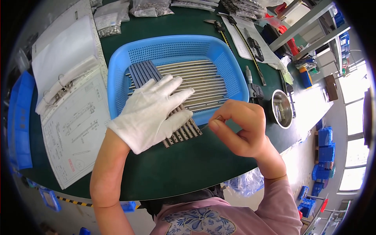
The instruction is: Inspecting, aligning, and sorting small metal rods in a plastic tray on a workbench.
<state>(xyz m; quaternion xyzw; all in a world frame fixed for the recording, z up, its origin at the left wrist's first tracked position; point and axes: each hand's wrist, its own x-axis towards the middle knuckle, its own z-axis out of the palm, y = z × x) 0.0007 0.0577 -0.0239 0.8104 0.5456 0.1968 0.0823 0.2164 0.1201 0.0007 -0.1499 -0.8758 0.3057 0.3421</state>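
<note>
Pink shirt (246, 215) bottom; left hand (149, 109) splayed over grey rods (183, 132), centre: likely stiff, slick, grip mid-length; right hand (243, 127) pinches thin pin (218, 117).

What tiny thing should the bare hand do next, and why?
Maybe the right hand should gently guide its thin tool toward the nearest end of the grey rods. The tool's tip is close to that end, and the gloved left hand lies across the rods, seemingly steadying them.
</note>
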